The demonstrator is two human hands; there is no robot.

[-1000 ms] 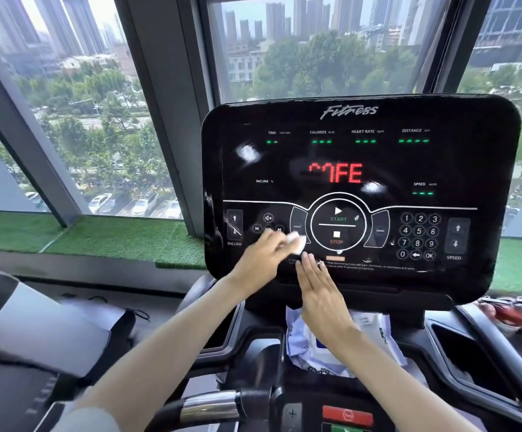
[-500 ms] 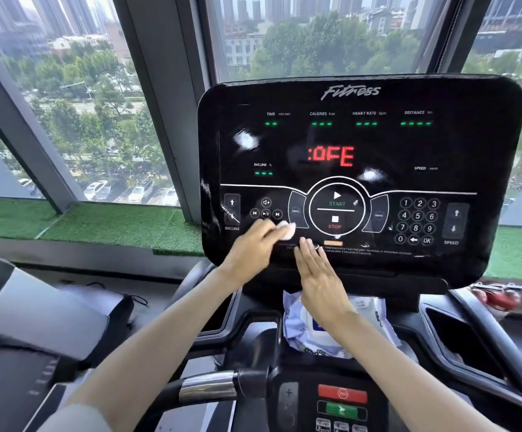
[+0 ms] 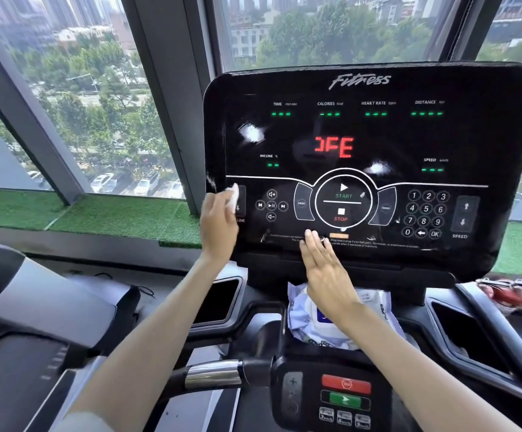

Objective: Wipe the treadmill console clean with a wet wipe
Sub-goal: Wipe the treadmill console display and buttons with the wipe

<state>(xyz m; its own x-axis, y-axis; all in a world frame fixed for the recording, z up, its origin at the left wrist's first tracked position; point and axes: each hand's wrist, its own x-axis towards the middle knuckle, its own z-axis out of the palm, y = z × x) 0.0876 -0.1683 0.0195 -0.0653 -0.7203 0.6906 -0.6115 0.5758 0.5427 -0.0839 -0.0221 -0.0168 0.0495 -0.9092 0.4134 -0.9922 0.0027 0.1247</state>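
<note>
While our left hand (image 3: 219,219) holds the wet wipe (image 3: 233,198) against the treadmill console (image 3: 378,135) at its left edge, our right hand (image 3: 325,269) rests flat, fingers straight, on its near middle; wipes packet (image 3: 375,307) below.

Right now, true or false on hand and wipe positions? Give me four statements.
1. The left hand holds the wet wipe against the left edge of the console. True.
2. The right hand is lifted clear of the console. False: its straight fingers rest on the console's lower edge, below the STOP button.
3. A pack of wipes lies just below the console, partly under the right wrist. True.
4. The wet wipe covers the number keypad. False: the keypad is on the console's right side, uncovered, far from the wipe.
</note>
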